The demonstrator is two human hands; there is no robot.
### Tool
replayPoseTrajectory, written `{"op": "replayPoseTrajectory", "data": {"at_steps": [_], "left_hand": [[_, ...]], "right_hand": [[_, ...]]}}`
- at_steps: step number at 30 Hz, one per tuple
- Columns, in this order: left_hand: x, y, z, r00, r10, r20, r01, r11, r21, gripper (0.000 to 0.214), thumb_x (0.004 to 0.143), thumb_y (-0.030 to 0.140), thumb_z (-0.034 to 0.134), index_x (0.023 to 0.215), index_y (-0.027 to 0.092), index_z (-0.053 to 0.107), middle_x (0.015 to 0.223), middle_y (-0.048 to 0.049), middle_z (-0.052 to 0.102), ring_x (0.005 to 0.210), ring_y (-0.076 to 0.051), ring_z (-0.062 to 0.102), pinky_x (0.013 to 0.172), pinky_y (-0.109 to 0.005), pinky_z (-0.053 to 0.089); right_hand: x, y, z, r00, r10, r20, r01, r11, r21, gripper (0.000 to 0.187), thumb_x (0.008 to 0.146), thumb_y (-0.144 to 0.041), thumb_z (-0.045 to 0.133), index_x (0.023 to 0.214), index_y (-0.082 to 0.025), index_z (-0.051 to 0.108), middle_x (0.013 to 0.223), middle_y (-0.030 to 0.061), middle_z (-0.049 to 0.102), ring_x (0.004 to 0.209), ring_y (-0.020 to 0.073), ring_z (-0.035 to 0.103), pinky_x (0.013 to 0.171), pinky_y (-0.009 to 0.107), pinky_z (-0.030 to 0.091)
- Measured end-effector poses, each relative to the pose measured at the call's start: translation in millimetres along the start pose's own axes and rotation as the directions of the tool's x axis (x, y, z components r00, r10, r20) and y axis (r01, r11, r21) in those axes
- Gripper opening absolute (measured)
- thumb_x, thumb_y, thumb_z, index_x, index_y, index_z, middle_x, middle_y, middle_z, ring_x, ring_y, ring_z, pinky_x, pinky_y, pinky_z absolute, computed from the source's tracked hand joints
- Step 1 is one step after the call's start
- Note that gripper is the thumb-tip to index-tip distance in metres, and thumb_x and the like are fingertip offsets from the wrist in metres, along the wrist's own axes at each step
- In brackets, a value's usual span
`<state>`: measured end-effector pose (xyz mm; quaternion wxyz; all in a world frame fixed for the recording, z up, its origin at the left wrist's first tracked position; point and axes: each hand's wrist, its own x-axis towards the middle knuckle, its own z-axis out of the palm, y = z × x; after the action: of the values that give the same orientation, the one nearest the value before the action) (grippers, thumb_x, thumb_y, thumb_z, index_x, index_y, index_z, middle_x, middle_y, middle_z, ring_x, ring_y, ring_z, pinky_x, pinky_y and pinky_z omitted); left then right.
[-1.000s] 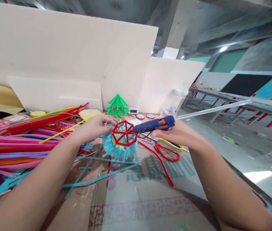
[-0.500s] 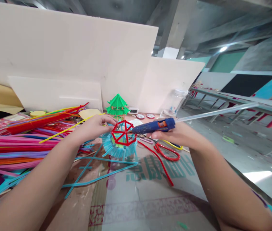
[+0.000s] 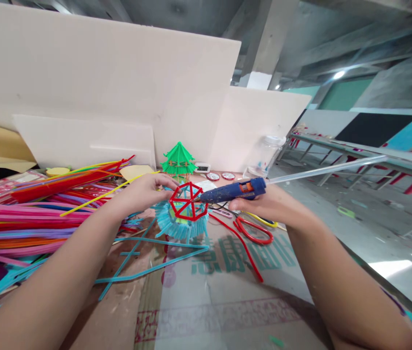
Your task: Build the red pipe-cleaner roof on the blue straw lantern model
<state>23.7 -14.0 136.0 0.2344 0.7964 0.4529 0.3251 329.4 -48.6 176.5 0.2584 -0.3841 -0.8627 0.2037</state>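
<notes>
In my right hand (image 3: 260, 201) is a blue hot glue gun (image 3: 231, 191) with a long clear glue stick out of its back. Its nozzle meets the middle of a red spoked frame (image 3: 183, 210), a many-sided ring that looks made of pipe cleaners. My left hand (image 3: 157, 189) pinches that frame at its upper left edge. Under the frame sits a round light-blue fringed piece (image 3: 180, 231), partly covered by it. Just behind stands a small green tiered roof model (image 3: 179, 160).
Bundles of coloured pipe cleaners (image 3: 27, 218) lie at left. Red-handled scissors (image 3: 253, 231), a bent red pipe cleaner (image 3: 242, 245) and blue strips (image 3: 155, 267) lie in front. A clear jar (image 3: 264, 155) and white boards (image 3: 100, 87) stand behind.
Hardly anything differs. Both hands, the red frame and the glue gun keep their places, apart from a very slight shift of the whole view.
</notes>
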Motion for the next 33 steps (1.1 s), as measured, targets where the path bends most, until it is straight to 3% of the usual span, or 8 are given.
{"op": "replayPoseTrajectory", "data": {"at_steps": [5,10,15,23,33], "left_hand": [[0.5,-2.5,-0.2,1.0,0.022,0.01,-0.021,0.999,-0.034,0.029,0.074,0.045,0.066,0.089,0.023,0.078,0.114,-0.0041,0.074,0.114,-0.028,0.064,0.104,-0.04,0.046],[0.3,-3.5,-0.5,0.999,0.025,0.023,-0.024,0.999,-0.038,0.028,0.076,0.043,0.065,0.09,0.023,0.078,0.115,-0.0036,0.073,0.117,-0.028,0.062,0.105,-0.039,0.045],[0.4,-3.9,-0.6,0.999,0.022,0.028,-0.02,0.999,-0.047,0.028,0.076,0.044,0.065,0.09,0.023,0.078,0.115,-0.0037,0.073,0.118,-0.028,0.062,0.105,-0.039,0.045],[1.2,-6.5,0.0,0.999,0.031,0.028,-0.029,0.998,-0.05,0.027,0.076,0.042,0.065,0.089,0.022,0.078,0.116,-0.0046,0.073,0.12,-0.028,0.06,0.107,-0.04,0.043],[1.9,-7.3,-0.5,0.999,0.039,0.035,-0.037,0.998,-0.05,0.027,0.076,0.041,0.065,0.092,0.022,0.078,0.115,-0.0041,0.073,0.116,-0.027,0.062,0.103,-0.038,0.046]], "right_hand": [[-1.7,-0.1,0.8,0.994,0.053,-0.099,-0.057,0.998,-0.037,0.059,0.074,-0.056,0.075,0.122,-0.023,0.069,0.108,0.004,0.076,0.102,0.031,0.07,0.091,0.039,0.057],[-1.0,-3.6,1.0,0.999,0.02,-0.042,-0.021,1.0,-0.016,0.053,0.075,-0.056,0.074,0.117,-0.025,0.072,0.11,0.0036,0.075,0.102,0.0303,0.069,0.093,0.039,0.055],[-2.2,-1.7,1.5,0.991,0.069,-0.111,-0.072,0.997,-0.025,0.057,0.071,-0.055,0.078,0.118,-0.023,0.071,0.105,0.005,0.076,0.099,0.0311,0.07,0.092,0.04,0.055],[0.1,4.4,3.2,0.997,0.031,-0.067,-0.03,0.999,0.009,0.055,0.074,-0.055,0.075,0.117,-0.022,0.071,0.101,0.0038,0.076,0.095,0.0283,0.07,0.089,0.038,0.056],[-1.7,4.1,4.0,0.99,0.042,-0.138,-0.048,0.998,-0.044,0.053,0.072,-0.052,0.078,0.116,-0.024,0.071,0.094,0.002,0.076,0.093,0.027,0.07,0.081,0.034,0.058]]}}
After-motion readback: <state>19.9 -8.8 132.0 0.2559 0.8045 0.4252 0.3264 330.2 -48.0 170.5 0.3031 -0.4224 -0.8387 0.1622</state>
